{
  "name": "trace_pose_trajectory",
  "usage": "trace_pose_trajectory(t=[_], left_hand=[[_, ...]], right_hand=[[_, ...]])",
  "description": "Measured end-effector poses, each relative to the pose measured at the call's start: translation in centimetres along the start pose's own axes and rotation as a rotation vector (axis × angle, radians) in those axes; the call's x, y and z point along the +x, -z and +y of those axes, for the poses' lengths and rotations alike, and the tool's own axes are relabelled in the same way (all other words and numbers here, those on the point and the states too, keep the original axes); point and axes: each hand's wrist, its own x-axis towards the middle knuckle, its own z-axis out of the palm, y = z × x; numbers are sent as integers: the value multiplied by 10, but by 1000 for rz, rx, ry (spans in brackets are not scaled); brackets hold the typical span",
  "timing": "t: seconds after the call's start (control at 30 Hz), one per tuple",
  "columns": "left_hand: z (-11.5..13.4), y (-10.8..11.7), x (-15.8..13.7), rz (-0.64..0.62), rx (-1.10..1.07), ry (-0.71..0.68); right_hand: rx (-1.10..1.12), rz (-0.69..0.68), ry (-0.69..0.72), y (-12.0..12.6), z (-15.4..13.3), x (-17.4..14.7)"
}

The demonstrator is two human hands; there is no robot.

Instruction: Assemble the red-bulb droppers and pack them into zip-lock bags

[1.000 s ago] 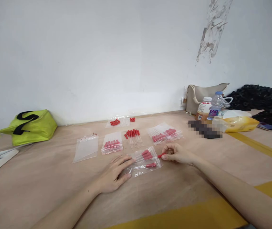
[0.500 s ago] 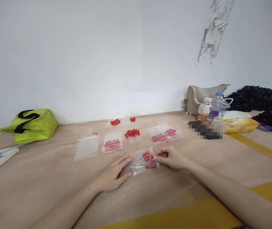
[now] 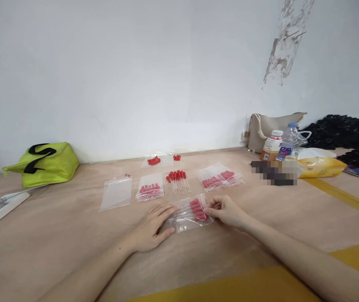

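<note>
A clear zip bag (image 3: 187, 224) lies flat in front of me, with several red-bulbed droppers (image 3: 196, 205) inside it, bulbs to the right. My left hand (image 3: 154, 226) rests on the bag's left end, fingers stretched and thumb apart. At the right end, my right hand (image 3: 225, 212) pinches the bag's edge between thumb and forefinger. Just beyond the bag, loose droppers (image 3: 177, 180) lie side by side, bulbs away from me. Filled bags of droppers (image 3: 149, 188) sit to their left, and more filled bags (image 3: 219, 178) to their right.
Flat zip bags (image 3: 115, 193) lie left; another bag with red bulbs (image 3: 167, 160) is near the wall. A yellow-green bag (image 3: 49, 165) and white power strip (image 3: 3, 212) stand far left. Bottles (image 3: 272, 146), tissues (image 3: 321, 165), a beige bag (image 3: 258, 134) and black items (image 3: 339, 132) are right.
The red bulbs near my right fingertips now look covered by the bag's plastic, where one showed brighter before. Both hands have barely moved; the view has shifted slightly.
</note>
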Motion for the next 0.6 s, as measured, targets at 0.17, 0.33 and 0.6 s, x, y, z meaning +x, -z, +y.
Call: trace_pose_trajectory(t=[0.17, 0.33, 0.6], left_hand=[[-1, -2, -2, 10, -14, 24], [-2, 0, -2, 2, -24, 19], [-1, 0, -1, -32, -14, -36]], right_hand=[[158, -31, 2, 4, 8, 6], [233, 106, -138, 10, 17, 14], [30, -89, -177, 8, 7, 16]])
